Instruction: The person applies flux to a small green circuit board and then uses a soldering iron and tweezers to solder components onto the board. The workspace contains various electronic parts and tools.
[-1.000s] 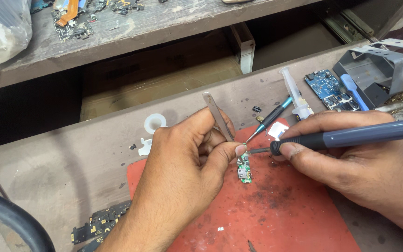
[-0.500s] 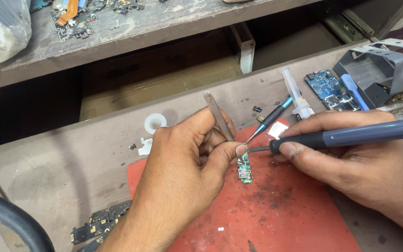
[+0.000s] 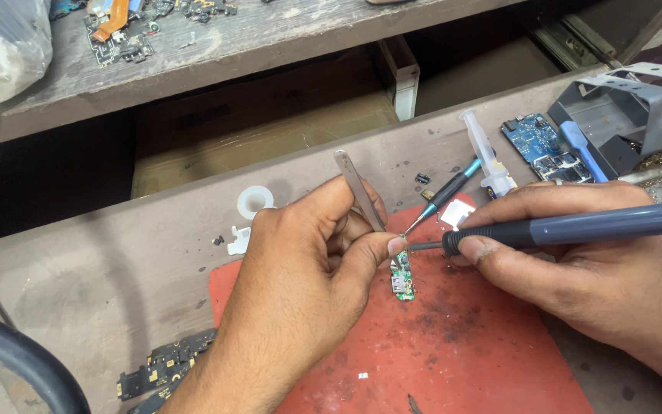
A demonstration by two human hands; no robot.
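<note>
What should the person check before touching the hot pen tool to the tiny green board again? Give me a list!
1. Small green board lies flat on the red mat: ok.
2. Left hand holds the metal tweezers down at the board's top end: ok.
3. Right hand grips the soldering iron on its handle, away from the metal tip: ok.
4. Iron tip meets the board's top edge: cannot tell, the thumb hides it.
5. Left fingers clear of the tip: not ok, they look very close.
6. Syringe and teal screwdriver lie clear of the hands: ok.
</note>
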